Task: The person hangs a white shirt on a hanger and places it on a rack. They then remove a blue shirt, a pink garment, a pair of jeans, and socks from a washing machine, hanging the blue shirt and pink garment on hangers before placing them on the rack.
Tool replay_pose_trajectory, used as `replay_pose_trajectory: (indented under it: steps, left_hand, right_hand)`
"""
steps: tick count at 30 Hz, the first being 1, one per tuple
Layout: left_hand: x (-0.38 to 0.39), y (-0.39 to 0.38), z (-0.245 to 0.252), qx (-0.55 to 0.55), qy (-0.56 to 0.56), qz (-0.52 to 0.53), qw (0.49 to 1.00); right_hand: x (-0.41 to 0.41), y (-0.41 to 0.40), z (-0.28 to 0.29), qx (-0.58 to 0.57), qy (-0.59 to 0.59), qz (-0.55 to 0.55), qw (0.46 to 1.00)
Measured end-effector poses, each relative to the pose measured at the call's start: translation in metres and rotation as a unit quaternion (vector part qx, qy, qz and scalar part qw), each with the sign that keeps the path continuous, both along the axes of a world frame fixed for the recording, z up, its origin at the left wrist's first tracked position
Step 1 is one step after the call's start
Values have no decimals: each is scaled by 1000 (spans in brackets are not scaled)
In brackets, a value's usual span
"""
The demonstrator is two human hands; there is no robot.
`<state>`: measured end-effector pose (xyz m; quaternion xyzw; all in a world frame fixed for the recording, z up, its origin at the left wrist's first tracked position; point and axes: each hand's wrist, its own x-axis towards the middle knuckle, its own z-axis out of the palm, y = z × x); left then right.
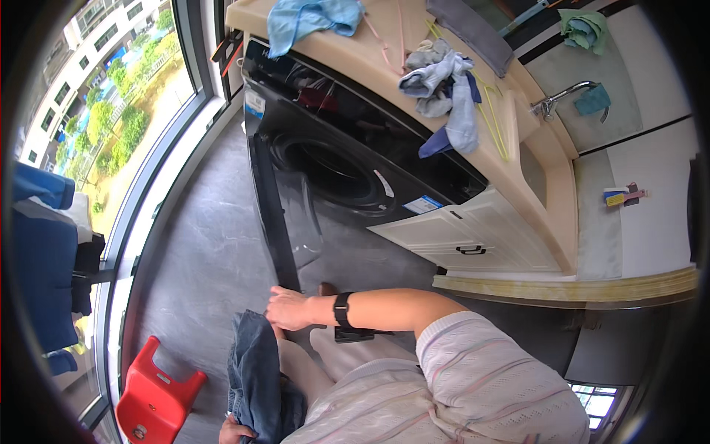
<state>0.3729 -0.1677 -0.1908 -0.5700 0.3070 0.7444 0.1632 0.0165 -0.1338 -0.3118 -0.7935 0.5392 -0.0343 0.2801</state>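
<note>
A blue denim garment [252,361] hangs in front of me at the lower left, beside my legs. My left hand [236,430] grips its lower end at the bottom of the view. At its upper end is my right hand [288,309], fingers curled against the cloth and a black band on the wrist. Just beyond that hand stands the open door [272,222] of a black front-loading washing machine [344,122]. The round drum opening [327,166] looks dark inside.
A red plastic stool [158,394] stands at the lower left. On the counter [383,53] lie a blue cloth [310,22], a pile of socks [444,83] and yellow hangers [491,119]. A white cabinet [471,233] adjoins the washer. Clothes [44,266] hang by the window.
</note>
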Motion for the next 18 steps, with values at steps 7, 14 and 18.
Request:
replay_pose_trajectory:
  steps: [7, 14, 18]
  left_hand:
    - [-58, 2, -16, 82, 129, 61, 986]
    - [-112, 7, -4, 46, 141, 4, 989]
    - [-132, 7, 3, 54, 147, 18, 988]
  right_hand:
    - [-145, 60, 48, 114, -29, -346, 931]
    - [-250, 56, 46, 16, -21, -558, 830]
    - [-240, 54, 122, -16, -167, -454, 875]
